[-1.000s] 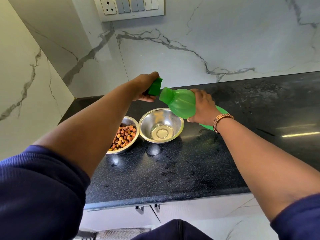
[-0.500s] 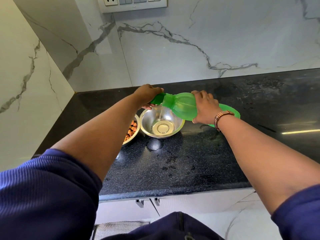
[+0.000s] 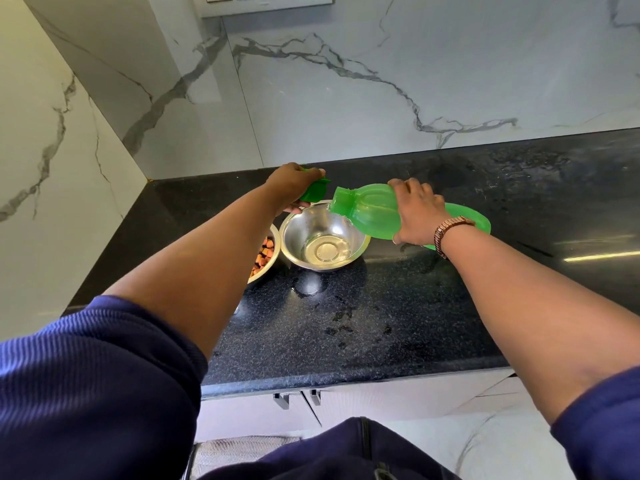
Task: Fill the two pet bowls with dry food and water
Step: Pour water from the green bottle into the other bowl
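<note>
Head view, looking down. Steel water bowl (image 3: 323, 237) at centre on black tabletop (image 3: 346, 327), a shallow pool of water in its bottom, far from full. Green bottle (image 3: 367, 209) tipped almost flat over bowl's right rim, long axis running right to left, base out to the right and slightly nearer, open mouth over bowl's back-right edge; a thin stream seems to fall from mouth into bowl, though hard to make out. Right hand (image 3: 417, 211) wrapped over bottle's middle, fingers curled across the top, thumb beneath; watch (image 3: 450, 233) on that wrist. Left hand (image 3: 294, 185) just behind bowl's left rim, fingers closed round green cap (image 3: 315, 192), cap clear of the mouth with a small gap between. Hands apart, one either side of bowl's back rim, right nearer to bowl's centre.

Food bowl (image 3: 265, 256) touching or almost touching water bowl's left side, half hidden under left forearm, brown and orange kibble (image 3: 265, 254) showing; that half of the job looks done. Wet patch in front of water bowl on tabletop. Marble wall (image 3: 346, 98) behind, switch plate (image 3: 266, 3) above at top edge.

Likely step: pouring. Next move turns on keeping mouth inside bowl's rim while raising bottle's base on the right; spill over back edge the risk.
</note>
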